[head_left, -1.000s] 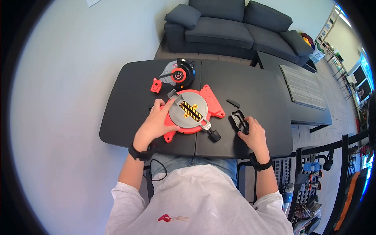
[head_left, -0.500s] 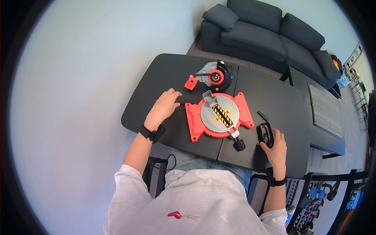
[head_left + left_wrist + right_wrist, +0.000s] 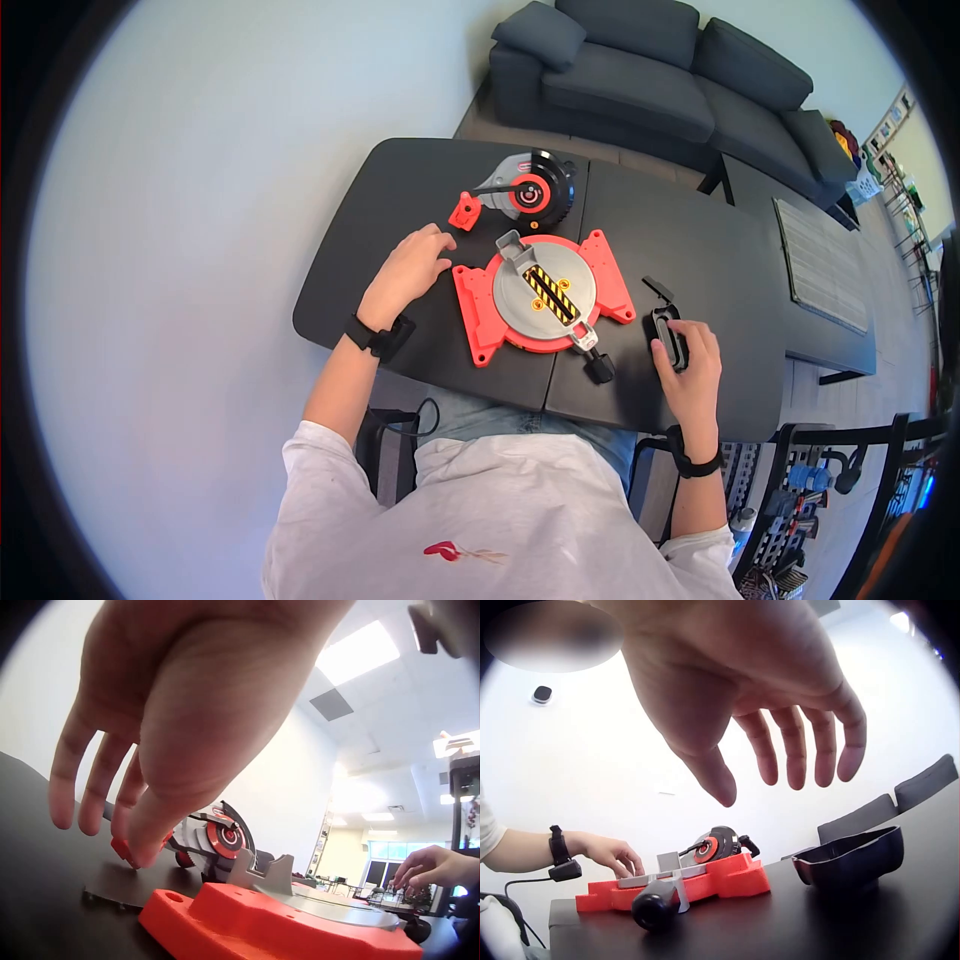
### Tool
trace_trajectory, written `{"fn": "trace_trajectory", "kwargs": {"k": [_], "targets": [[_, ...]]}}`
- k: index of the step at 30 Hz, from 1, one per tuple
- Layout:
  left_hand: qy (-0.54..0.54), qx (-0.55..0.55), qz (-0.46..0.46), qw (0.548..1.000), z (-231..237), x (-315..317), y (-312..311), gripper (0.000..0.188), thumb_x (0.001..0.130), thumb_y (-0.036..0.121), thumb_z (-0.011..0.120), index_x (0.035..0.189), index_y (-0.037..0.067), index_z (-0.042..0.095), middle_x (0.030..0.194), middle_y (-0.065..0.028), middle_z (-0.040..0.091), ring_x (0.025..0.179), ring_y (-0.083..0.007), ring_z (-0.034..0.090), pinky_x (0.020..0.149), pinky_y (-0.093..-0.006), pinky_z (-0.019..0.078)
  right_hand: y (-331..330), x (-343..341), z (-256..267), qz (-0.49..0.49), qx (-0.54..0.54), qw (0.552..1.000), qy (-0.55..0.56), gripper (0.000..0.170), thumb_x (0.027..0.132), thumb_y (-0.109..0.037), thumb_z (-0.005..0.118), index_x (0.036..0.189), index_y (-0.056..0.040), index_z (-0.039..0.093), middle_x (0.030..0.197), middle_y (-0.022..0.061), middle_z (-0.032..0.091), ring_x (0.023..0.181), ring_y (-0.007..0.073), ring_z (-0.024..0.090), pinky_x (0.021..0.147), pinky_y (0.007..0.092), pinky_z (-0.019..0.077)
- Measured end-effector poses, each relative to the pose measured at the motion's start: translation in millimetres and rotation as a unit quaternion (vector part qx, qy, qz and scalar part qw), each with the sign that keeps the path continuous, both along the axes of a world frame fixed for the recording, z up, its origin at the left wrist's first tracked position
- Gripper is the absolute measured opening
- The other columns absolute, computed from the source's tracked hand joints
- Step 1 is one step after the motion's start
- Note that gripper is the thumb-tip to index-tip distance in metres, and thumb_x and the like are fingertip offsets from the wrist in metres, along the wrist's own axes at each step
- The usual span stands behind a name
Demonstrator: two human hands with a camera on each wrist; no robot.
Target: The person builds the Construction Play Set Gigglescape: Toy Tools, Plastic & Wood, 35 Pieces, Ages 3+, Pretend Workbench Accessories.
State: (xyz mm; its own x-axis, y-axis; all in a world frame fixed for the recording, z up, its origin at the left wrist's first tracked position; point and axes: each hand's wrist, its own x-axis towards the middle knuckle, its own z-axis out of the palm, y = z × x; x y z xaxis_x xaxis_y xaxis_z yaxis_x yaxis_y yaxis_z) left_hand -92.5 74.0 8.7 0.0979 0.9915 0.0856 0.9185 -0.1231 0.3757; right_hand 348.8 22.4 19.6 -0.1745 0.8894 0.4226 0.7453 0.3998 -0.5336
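Observation:
My left hand (image 3: 405, 275) hovers over the table beside a toy mitre saw base, fingers loosely bent, holding nothing. The base has red side wings (image 3: 480, 310) and a round grey turntable (image 3: 520, 300) with a yellow-and-black striped slot. In the left wrist view a thin black strip (image 3: 112, 898) lies under that hand, by the base. My right hand (image 3: 695, 375) hangs above a hollow black shell (image 3: 851, 862), its fingers apart from it. A small black piece (image 3: 658, 290) lies just beyond the shell. From the base's front sticks a black knob (image 3: 600, 369).
Behind the base lies the toy saw head (image 3: 530, 192), with a round black blade and a red end piece (image 3: 465, 211). A wall (image 3: 200, 250) runs along the left. Beyond the black table (image 3: 690, 230) stand a grey sofa (image 3: 630, 95) and a low table (image 3: 770, 290).
My left hand has come off the turntable and moved left, beside the base. My right hand has shifted over the black shell. The head view has turned, so the table sits farther right.

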Motion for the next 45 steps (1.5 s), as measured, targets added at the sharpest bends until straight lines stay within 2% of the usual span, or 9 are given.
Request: {"fn": "trace_trajectory", "kwargs": {"k": [6,15,22,25,28,31,37,40,45], "targets": [[-0.049,-0.063,-0.034,0.996,-6.3,8.7,-10.5,0.030,0.095,0.012,0.079,0.122,0.001,0.072,0.117,-0.0136,0.068,0.106,-0.0329,0.071,0.092,-0.0434,0.0576,-3.2,-9.9,-4.1,0.090,-0.031,0.994,0.056,0.023,0.089,-0.008,0.082,0.108,-0.0004,0.072,0.091,0.0130,0.069,0.083,0.0302,0.071,0.075,0.0388,0.0569],[-0.037,-0.109,0.022,0.993,5.6,14.7,-38.9,0.073,0.092,0.031,0.085,0.154,0.007,0.056,0.107,-0.0125,0.070,0.088,-0.0234,0.068,0.083,-0.0377,0.0576,-7.6,-12.1,-10.2,0.130,-0.138,0.982,0.021,0.030,0.092,-0.015,0.083,0.116,-0.0016,0.071,0.090,0.0121,0.069,0.082,0.0299,0.071,0.075,0.0404,0.0585],[-0.092,-0.177,0.030,0.979,6.1,31.6,-39.5,0.102,0.088,0.029,0.086,0.168,0.001,0.030,0.098,-0.0196,0.077,0.088,-0.0341,0.077,0.084,-0.0439,0.0608,-9.2,-13.7,-18.2,0.150,-0.190,0.970,-0.025,0.037,0.089,-0.021,0.086,0.117,-0.0018,0.071,0.094,0.0135,0.071,0.086,0.0313,0.072,0.077,0.0428,0.0583],[-0.103,-0.162,0.010,0.981,-3.6,27.9,-35.7,0.100,0.090,0.029,0.085,0.170,0.006,0.030,0.096,-0.0159,0.077,0.077,-0.0244,0.073,0.074,-0.0371,0.0590,-9.6,-15.4,-18.2,0.156,-0.190,0.969,-0.026,0.038,0.089,-0.022,0.086,0.118,-0.0018,0.071,0.094,0.0135,0.070,0.088,0.0315,0.071,0.077,0.0434,0.0576],[-0.113,-0.177,0.024,0.977,7.3,32.7,-37.6,0.092,0.088,0.024,0.082,0.165,-0.001,0.037,0.101,-0.0215,0.077,0.093,-0.0356,0.077,0.087,-0.0443,0.0601,-8.1,-13.6,-25.2,0.164,-0.178,0.970,-0.033,0.039,0.089,-0.022,0.087,0.118,-0.0016,0.071,0.093,0.0136,0.070,0.088,0.0319,0.071,0.077,0.0435,0.0573],[-0.119,-0.159,0.012,0.980,1.0,25.6,-33.5,0.083,0.089,0.025,0.080,0.159,-0.003,0.045,0.108,-0.0229,0.076,0.100,-0.0370,0.075,0.090,-0.0450,0.0591,-8.8,-15.8,-25.2,0.163,-0.189,0.968,-0.037,0.039,0.088,-0.022,0.087,0.117,-0.0012,0.071,0.093,0.0141,0.070,0.087,0.0322,0.071,0.077,0.0428,0.0577],[-0.088,-0.178,-0.037,0.979,-9.9,14.8,-18.4,0.060,0.093,0.022,0.075,0.150,0.009,0.058,0.119,-0.0201,0.070,0.114,-0.0378,0.070,0.100,-0.0444,0.0554,-9.5,-19.7,-26.4,0.163,-0.210,0.963,-0.036,0.040,0.087,-0.021,0.088,0.118,-0.0004,0.072,0.092,0.0143,0.070,0.081,0.0313,0.071,0.074,0.0405,0.0584],[-0.037,-0.156,-0.049,0.986,-1.1,14.0,-14.1,0.053,0.095,0.016,0.070,0.148,0.010,0.061,0.113,-0.0174,0.067,0.105,-0.0325,0.068,0.093,-0.0427,0.0547,-9.5,-20.6,-27.4,0.163,-0.212,0.963,-0.035,0.041,0.087,-0.021,0.089,0.118,-0.0003,0.072,0.091,0.0141,0.070,0.080,0.0306,0.070,0.073,0.0397,0.0583],[0.003,-0.188,-0.088,0.978,-2.5,10.8,20.3,0.048,0.095,0.003,0.059,0.142,0.009,0.064,0.122,-0.0175,0.067,0.113,-0.0334,0.067,0.097,-0.0423,0.0544,-9.7,-20.7,-27.3,0.163,-0.210,0.964,-0.031,0.042,0.086,-0.017,0.090,0.119,0.0022,0.072,0.090,0.0132,0.068,0.077,0.0257,0.067,0.073,0.0356,0.0563]]}}
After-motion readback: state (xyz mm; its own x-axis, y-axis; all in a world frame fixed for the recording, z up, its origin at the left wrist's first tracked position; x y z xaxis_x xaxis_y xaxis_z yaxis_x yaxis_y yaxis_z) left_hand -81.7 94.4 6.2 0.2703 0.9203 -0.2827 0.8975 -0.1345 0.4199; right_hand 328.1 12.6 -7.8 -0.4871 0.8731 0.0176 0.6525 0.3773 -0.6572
